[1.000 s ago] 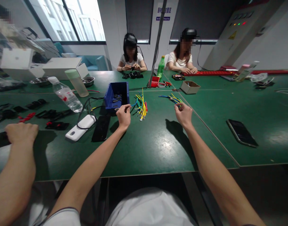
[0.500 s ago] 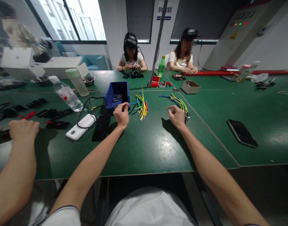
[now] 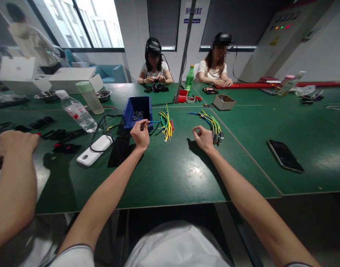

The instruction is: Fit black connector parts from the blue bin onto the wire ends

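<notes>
My left hand [image 3: 140,135] is pinched at the front right corner of a blue bin [image 3: 138,111] with small dark pieces inside. Its fingertips close on the end of a blue wire [image 3: 155,122], which runs right toward a bundle of yellow and green wires [image 3: 167,128] with ring terminals. My right hand [image 3: 203,138] hovers over the table, its fingers loosely curled and apart, with nothing visible between them. Just behind and right of it lies a second bundle of yellow and blue wires [image 3: 213,124]; black sleeves and ring terminals show at its near ends.
A white power bank [image 3: 94,150] and dark phone [image 3: 119,152] lie left of my left arm; another phone [image 3: 285,155] lies far right. Bottles [image 3: 78,113], a red box [image 3: 182,96] and a cardboard box [image 3: 224,103] stand farther back. A co-worker's arm [image 3: 16,178] reaches in at left.
My right hand has moved a little left, away from the right-hand wire bundle. My left hand has barely shifted left, still at the blue wire. The co-worker's arm at left moved farther left.
</notes>
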`<action>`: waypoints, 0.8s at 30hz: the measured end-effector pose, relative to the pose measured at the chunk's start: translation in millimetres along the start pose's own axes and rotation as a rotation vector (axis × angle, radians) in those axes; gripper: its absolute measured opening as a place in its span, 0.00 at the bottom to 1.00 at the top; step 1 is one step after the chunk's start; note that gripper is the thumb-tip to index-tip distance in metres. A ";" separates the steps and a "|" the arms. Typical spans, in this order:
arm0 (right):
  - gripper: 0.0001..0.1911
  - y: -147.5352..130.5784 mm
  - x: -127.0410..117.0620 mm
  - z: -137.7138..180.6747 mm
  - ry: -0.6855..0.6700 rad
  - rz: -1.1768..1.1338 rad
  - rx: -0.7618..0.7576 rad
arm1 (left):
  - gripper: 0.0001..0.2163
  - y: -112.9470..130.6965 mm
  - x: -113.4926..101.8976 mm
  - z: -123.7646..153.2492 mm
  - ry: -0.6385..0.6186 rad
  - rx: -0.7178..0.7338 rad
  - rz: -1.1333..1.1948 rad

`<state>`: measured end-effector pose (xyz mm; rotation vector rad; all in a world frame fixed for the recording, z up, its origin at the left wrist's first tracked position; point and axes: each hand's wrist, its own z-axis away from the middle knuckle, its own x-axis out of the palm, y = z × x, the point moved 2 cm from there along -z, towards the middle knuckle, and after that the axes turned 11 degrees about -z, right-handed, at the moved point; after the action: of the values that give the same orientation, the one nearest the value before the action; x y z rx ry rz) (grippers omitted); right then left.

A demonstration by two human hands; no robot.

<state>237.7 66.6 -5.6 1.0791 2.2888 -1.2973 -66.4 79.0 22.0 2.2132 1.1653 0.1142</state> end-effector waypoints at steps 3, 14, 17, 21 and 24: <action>0.11 -0.1 0.6 0.5 0.003 -0.004 -0.003 | 0.11 0.3 -0.9 -1.2 0.004 -0.005 -0.018; 0.11 -1.3 2.2 0.7 0.003 -0.034 0.010 | 0.08 4.8 -2.5 0.6 0.047 0.061 -0.002; 0.11 -2.7 1.5 0.7 0.008 -0.042 0.007 | 0.07 7.9 -2.5 1.2 0.044 0.110 0.019; 0.12 -7.4 1.0 1.7 0.005 -0.056 0.017 | 0.05 17.3 -2.9 5.2 0.010 0.196 0.048; 0.13 -13.5 1.7 3.0 -0.010 -0.080 0.023 | 0.04 25.3 -3.0 11.4 -0.019 0.270 0.065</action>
<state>226.4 60.7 -0.1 0.9959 2.3374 -1.3590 -46.2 60.7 27.8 2.4825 1.1548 -0.0406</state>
